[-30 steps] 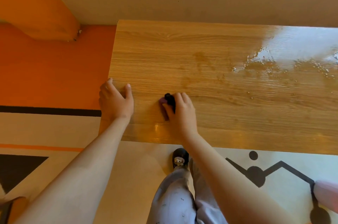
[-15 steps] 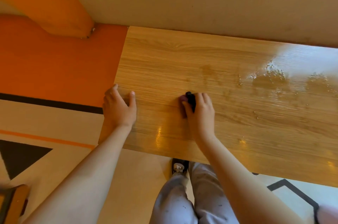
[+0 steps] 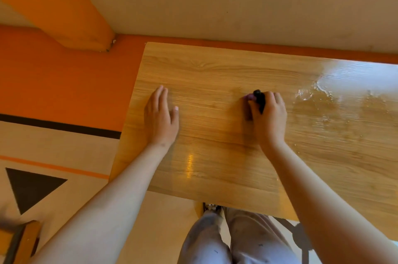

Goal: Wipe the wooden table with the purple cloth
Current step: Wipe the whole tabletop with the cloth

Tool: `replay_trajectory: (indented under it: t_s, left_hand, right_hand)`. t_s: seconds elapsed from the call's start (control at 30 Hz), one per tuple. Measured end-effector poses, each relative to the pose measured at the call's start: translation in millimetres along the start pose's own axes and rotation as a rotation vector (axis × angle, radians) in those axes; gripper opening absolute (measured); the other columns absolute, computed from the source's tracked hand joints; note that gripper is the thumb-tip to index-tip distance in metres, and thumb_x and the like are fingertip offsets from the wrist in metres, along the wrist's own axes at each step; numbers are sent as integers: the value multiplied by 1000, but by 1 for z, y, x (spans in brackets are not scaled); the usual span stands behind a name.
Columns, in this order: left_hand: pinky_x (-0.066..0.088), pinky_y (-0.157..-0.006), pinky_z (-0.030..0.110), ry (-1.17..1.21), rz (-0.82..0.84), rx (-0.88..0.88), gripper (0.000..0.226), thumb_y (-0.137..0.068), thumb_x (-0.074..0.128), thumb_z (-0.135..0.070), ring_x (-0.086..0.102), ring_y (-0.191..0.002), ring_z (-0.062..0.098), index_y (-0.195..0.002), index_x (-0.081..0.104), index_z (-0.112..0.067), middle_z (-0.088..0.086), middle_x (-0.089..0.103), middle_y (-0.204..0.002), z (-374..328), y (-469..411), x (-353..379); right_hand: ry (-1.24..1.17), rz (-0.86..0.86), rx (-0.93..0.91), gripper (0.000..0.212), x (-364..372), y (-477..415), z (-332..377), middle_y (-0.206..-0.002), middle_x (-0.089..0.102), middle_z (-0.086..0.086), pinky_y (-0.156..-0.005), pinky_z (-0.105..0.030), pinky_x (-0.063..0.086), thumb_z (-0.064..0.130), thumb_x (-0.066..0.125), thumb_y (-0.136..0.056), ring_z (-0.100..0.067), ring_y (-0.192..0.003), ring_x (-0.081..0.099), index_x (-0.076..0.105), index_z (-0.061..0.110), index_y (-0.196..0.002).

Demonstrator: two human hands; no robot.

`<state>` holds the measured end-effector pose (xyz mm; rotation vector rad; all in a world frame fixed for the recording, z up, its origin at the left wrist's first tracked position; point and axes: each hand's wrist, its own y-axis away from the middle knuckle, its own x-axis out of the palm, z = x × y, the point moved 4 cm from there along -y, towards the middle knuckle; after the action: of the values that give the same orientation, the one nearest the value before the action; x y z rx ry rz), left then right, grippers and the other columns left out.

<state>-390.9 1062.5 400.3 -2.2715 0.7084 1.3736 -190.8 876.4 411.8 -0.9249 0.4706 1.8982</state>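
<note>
Right of centre in the frame, my right hand point(image 3: 268, 117) bunches the cloth point(image 3: 249, 97) against the table point(image 3: 215, 166), fingers closed over it; soft and light, best held in a wad. My left hand point(image 3: 160, 117) lies flat, fingers open.

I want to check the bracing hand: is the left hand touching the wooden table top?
Touching. The head view shows the left hand lying flat, palm down, on the light wooden table, with no gap visible under it.
</note>
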Motion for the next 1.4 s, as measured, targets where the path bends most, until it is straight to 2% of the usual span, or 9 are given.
replay_trajectory:
  t_s: [0.17, 0.27, 0.43, 0.6, 0.83, 0.9, 1.07, 1.17, 1.4]
  left_hand:
    - [21, -115, 40, 6, 0, -27, 48, -93, 43, -28, 30, -139, 25, -138, 46, -10, 5, 39, -149, -6, -11, 19]
    - [23, -115, 42, -6, -19, -5, 48, -92, 43, -27, 31, -138, 26, -137, 47, -8, 6, 40, -149, -7, -11, 18]
    - [20, -115, 40, 8, -10, -31, 47, -93, 43, -28, 29, -139, 24, -137, 47, -11, 3, 39, -150, -10, -11, 19]
    - [27, -111, 46, 6, -12, -33, 46, -92, 43, -29, 34, -136, 25, -134, 49, -12, 2, 42, -148, -9, -14, 18]
    - [29, -110, 47, -26, 4, -36, 48, -91, 38, -33, 34, -136, 25, -134, 49, -14, 1, 41, -148, -9, -16, 17]
    - [29, -110, 47, -24, 1, -33, 46, -91, 40, -31, 34, -136, 24, -134, 49, -14, 0, 41, -147, -9, -16, 17]
    - [29, -109, 48, -24, -2, -40, 47, -91, 42, -30, 35, -135, 25, -133, 50, -12, 2, 42, -147, -11, -15, 17]
    - [29, -109, 47, -25, 3, -42, 48, -90, 41, -31, 35, -135, 24, -134, 50, -12, 2, 42, -146, -10, -16, 18]
    - [32, -107, 48, -35, 12, -41, 49, -91, 38, -34, 35, -134, 24, -135, 49, -13, 1, 42, -146, -10, -16, 17]
  right_hand:
    - [-62, 157, -232, 24, 48, 40, 62, -89, 58, -13, -66, -30, 38, 27, 56, -86, -30, -83, 55, 58, 4, -90]
    - [-36, 219, -329, 23, 60, 33, 77, -91, 58, -12, -62, -34, 44, 26, 57, -87, -29, -87, 55, 57, 3, -91]
    - [-8, 108, -140, 21, 24, -34, 21, -100, 57, -13, -71, -30, 34, 24, 59, -90, -30, -93, 52, 56, 4, -96]
    - [6, 3, 11, 23, 6, -53, 2, -103, 57, -12, -76, -31, 38, 24, 57, -91, -29, -96, 52, 56, 3, -100]
    - [-49, 227, -356, 19, 65, -10, 79, -90, 58, -13, -62, -33, 43, 17, 66, -82, -31, -86, 56, 59, 1, -89]
    - [-35, 208, -340, 19, 55, -31, 61, -91, 58, -13, -65, -32, 41, 19, 66, -83, -31, -86, 55, 59, 2, -90]
    - [-6, -4, -52, 20, -1, -102, -8, -104, 57, -10, -75, -28, 36, 23, 58, -91, -27, -95, 53, 58, 6, -101]
    - [4, -69, 58, 20, -1, -108, -9, -106, 56, -10, -77, -26, 33, 21, 57, -91, -26, -98, 51, 57, 5, -103]
    - [-80, 145, -230, 18, 60, -89, 71, -99, 56, -12, -64, -31, 35, 19, 58, -90, -27, -92, 52, 58, 3, -97]
